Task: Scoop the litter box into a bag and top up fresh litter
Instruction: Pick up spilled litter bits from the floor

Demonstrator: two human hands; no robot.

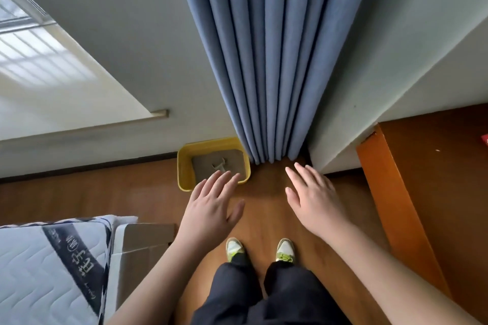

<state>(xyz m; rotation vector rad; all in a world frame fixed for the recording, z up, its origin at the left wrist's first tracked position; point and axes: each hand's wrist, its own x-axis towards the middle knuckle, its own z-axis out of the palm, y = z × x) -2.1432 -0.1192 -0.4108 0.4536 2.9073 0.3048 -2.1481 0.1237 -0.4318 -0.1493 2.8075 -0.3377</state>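
we stand on a brown wooden floor (264, 219), the yellow litter box (184, 166) against the wall beside the blue curtain (264, 60), a scoop (220, 165) lying in its grey litter. our left hand (211, 206) and right hand (314, 198) hover with fingers spread, holding nothing; a mattress (39, 272) lies left, an orange table (422, 179) right.

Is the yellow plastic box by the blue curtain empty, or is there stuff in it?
Not empty. The yellow plastic litter box holds a flat layer of grey litter with a pale scoop lying on it.
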